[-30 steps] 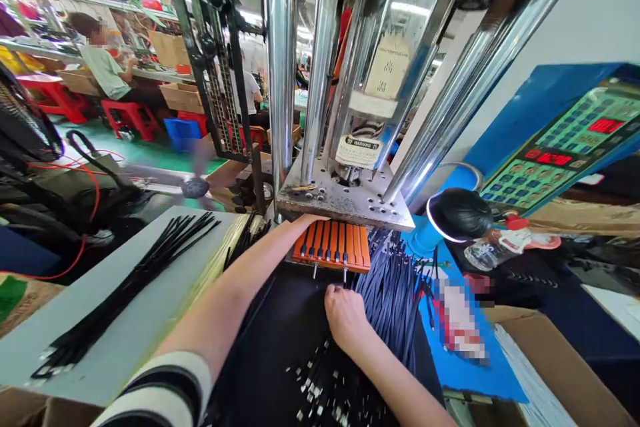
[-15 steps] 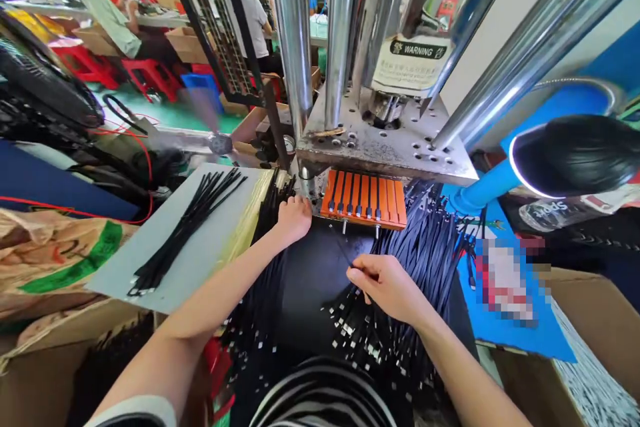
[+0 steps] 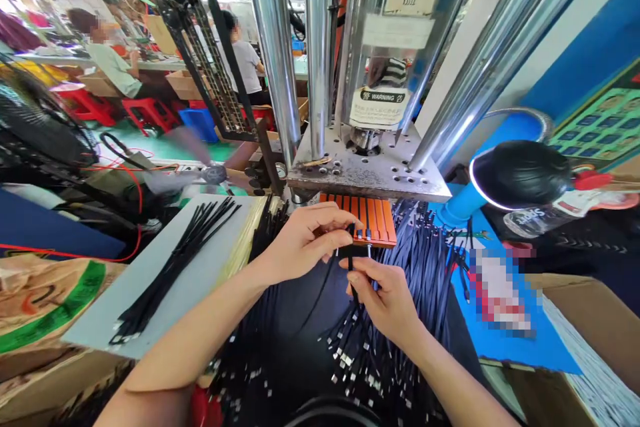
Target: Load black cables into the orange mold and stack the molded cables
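Note:
My left hand (image 3: pixel 305 240) is closed, its thumb and fingers pinching the upper end of a flat black cable (image 3: pixel 351 260) in front of the press. Just below, my right hand (image 3: pixel 383 290) grips the same cable between thumb and fingers, and the strip hangs down past them. Behind my left fingertips is the orange slotted block (image 3: pixel 384 217), partly hidden by that hand. Black cables lie in some of its grooves. A heap of black flat cables with silvery ends (image 3: pixel 425 260) spreads beside and under my right hand.
The press's thick steel plate (image 3: pixel 370 180) overhangs the block, between chrome columns (image 3: pixel 273 47). At left, a grey board (image 3: pixel 100 320) carries a bundle of black cables (image 3: pixel 175 267). A black lamp (image 3: pixel 520 173) stands at right. A fan (image 3: pixel 213 173) and seated people are beyond.
My left hand has come right from the block's left side to the cable in front of it. My right hand now holds a cable upright below it. The view has tilted up.

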`<control>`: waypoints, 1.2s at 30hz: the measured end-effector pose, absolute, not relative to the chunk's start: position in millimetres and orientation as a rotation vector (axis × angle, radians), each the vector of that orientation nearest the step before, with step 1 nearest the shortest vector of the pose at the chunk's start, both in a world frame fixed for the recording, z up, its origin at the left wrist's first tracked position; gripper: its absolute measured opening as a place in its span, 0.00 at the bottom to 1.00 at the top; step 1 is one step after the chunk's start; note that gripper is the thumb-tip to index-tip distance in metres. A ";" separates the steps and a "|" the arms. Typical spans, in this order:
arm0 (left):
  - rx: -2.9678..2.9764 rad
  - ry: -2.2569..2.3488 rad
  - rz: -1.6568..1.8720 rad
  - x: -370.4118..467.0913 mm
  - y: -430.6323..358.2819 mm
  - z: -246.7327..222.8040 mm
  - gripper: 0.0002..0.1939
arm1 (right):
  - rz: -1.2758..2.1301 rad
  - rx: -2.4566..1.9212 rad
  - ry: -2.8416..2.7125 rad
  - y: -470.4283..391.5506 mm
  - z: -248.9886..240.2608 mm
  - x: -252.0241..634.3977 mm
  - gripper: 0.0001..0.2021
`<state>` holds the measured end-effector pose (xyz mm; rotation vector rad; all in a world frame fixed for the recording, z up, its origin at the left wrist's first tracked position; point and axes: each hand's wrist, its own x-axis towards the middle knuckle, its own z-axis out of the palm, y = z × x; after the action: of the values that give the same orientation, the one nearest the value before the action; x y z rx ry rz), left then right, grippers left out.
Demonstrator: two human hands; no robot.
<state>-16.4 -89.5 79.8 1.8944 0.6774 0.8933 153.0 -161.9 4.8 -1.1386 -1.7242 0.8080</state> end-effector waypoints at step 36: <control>3.075 0.585 0.084 49.7 -53.3 -15.6 0.28 | 0.485 -1.521 -1.702 -38.4 -18.7 249.2 0.08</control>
<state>49.7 -53.3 -15.6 3.0750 0.5855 0.0843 249.2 -38.4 -18.7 -1.5209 -1.7022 0.4854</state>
